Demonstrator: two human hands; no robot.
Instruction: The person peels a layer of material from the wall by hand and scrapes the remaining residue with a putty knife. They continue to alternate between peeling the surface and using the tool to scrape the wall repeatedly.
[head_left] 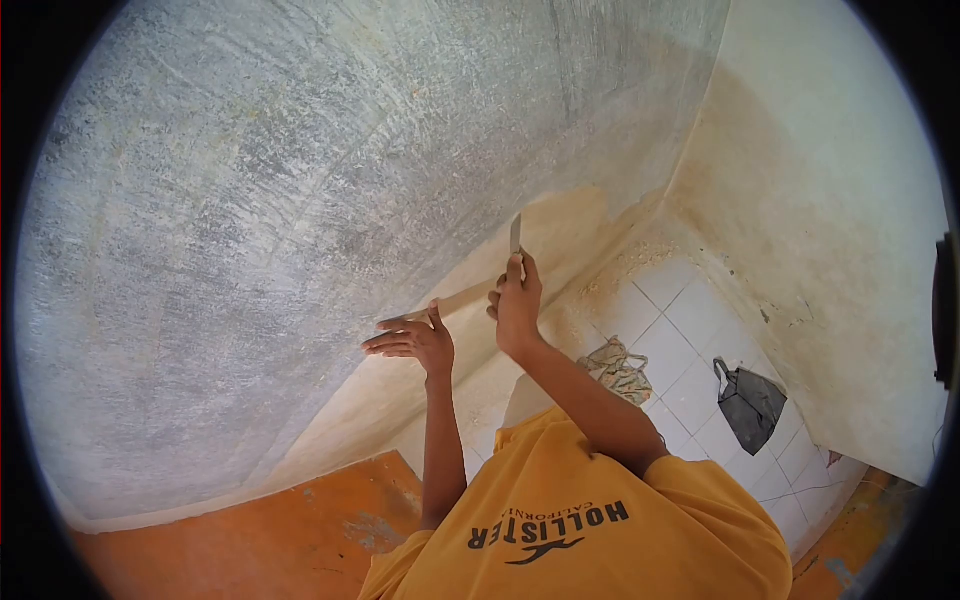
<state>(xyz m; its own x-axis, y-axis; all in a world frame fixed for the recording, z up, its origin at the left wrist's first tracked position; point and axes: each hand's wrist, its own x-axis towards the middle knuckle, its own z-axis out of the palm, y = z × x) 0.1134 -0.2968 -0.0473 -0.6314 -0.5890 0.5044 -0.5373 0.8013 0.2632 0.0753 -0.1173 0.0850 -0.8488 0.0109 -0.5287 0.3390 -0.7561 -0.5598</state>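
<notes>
A grey, scraped-looking wall (250,200) fills the upper left, with a smoother beige strip (565,235) along its lower part. My right hand (518,300) is closed round the handle of a flat-bladed scraper (516,234), whose blade points up at the wall near the border of grey and beige. My left hand (425,344) has its fingers spread, palm side against or close to the wall, lower and to the left of the scraper. Nothing shows in it.
White floor tiles (690,345) lie below the wall corner, with crumbs near it. A crumpled patterned cloth (618,371) and a dark grey bag (750,405) rest on them. A pale wall (840,200) rises at right. An orange surface (330,515) is at lower left.
</notes>
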